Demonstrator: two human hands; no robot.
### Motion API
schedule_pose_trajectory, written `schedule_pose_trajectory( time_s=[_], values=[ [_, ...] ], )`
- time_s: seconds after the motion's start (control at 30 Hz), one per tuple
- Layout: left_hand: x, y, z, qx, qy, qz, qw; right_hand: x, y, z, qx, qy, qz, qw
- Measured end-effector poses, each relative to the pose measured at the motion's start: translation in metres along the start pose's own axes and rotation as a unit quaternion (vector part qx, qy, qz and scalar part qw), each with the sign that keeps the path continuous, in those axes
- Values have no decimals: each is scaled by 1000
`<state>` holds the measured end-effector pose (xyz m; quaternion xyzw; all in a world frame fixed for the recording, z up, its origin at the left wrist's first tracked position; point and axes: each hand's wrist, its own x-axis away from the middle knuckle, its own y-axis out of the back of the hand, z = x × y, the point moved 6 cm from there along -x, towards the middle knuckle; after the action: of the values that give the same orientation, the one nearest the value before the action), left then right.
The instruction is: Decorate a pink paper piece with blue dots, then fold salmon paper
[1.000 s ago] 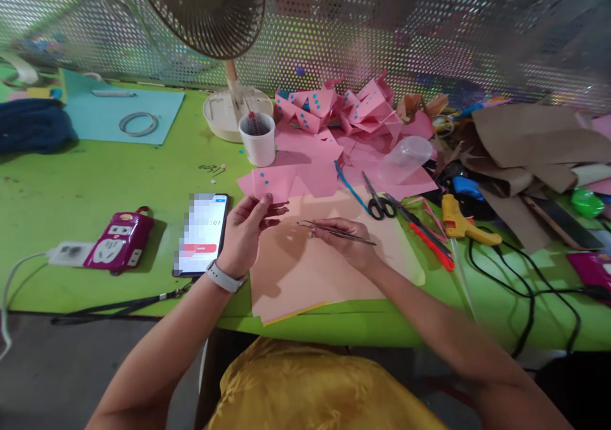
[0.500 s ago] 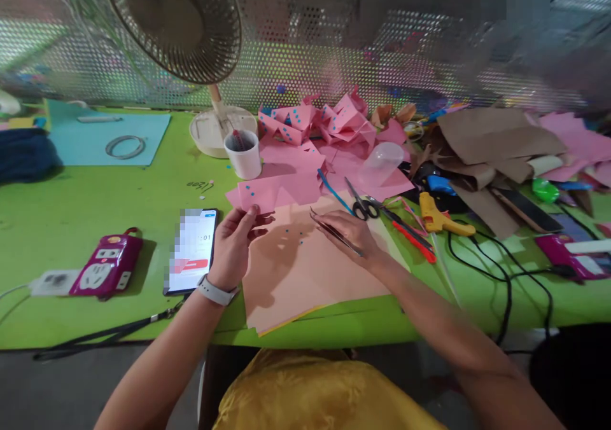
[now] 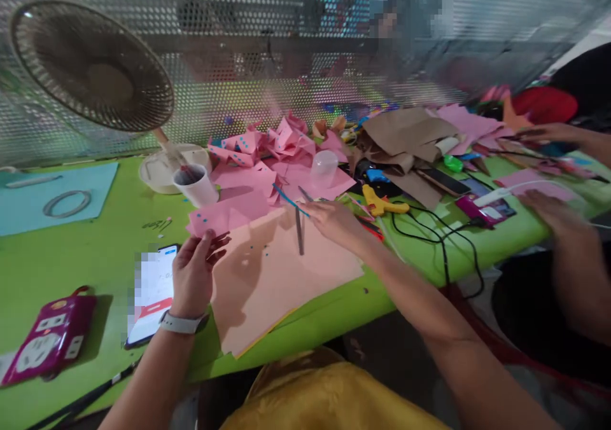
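My left hand [image 3: 193,274] is closed with its thumb and finger on the lower edge of a pink paper piece [image 3: 238,211] marked with small blue dots. Stretched forward, my right hand [image 3: 331,220] lies over the handles of the scissors [image 3: 306,194], so only the blades show; its underside is hidden. Close to its fingertips, tweezers [image 3: 300,233] lie on the peach paper sheet [image 3: 286,290]. A thin blue strip [image 3: 286,196] reaches under the fingertips. A few tiny blue dots [image 3: 266,247] sit on the sheet between my hands.
Left stand a fan [image 3: 109,83], a white cup [image 3: 196,186], a phone [image 3: 155,290] and a purple power strip [image 3: 57,331]. Pink folded papers [image 3: 286,138], a clear cup [image 3: 324,168] and a yellow glue gun [image 3: 382,202] lie beyond. A co-worker's hand [image 3: 548,208] is at right.
The view has swung to the right, bringing a co-worker's arms in. My right hand has let go of the tweezers and moved over the scissors. My left hand keeps the pink paper.
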<state>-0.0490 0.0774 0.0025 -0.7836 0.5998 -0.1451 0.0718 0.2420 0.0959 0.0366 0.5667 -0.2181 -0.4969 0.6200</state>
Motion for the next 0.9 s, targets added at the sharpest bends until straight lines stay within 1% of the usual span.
schedule_pose_trajectory(
  time_s=[0.07,0.17,0.23,0.27,0.33,0.4,0.47,0.53,0.67,0.7,0.77,0.8,0.9],
  values=[
    [-1,0,-1,0,-5,-1,1000,15,23,-18,23,-42,-2,999],
    [-1,-2,-1,10,3,1,1000,45,56,-59,86,-130,-21,988],
    [0,-3,0,12,6,2,1000,64,69,-88,138,-188,-23,972],
    [0,-3,0,10,6,4,1000,72,71,-101,162,-210,-9,964],
    [0,-4,1,2,4,9,1000,82,67,-121,202,-235,40,950],
    [-1,-4,2,-6,5,16,1000,87,57,-136,229,-245,86,938],
    [-2,-3,3,-13,2,18,1000,88,48,-146,245,-250,106,931],
    [-3,-2,3,-25,-2,17,1000,90,43,-155,255,-250,103,928],
    [0,-4,3,-47,-2,16,999,95,39,-166,238,-211,68,946],
    [1,-5,3,-50,0,18,999,97,38,-167,227,-184,59,955],
    [3,-6,3,-50,2,18,999,104,36,-171,213,-161,49,962],
    [4,-7,3,-48,0,19,999,107,36,-171,209,-147,31,966],
    [6,-7,3,-43,0,28,999,120,48,-173,202,-152,-84,964]
  ],
)
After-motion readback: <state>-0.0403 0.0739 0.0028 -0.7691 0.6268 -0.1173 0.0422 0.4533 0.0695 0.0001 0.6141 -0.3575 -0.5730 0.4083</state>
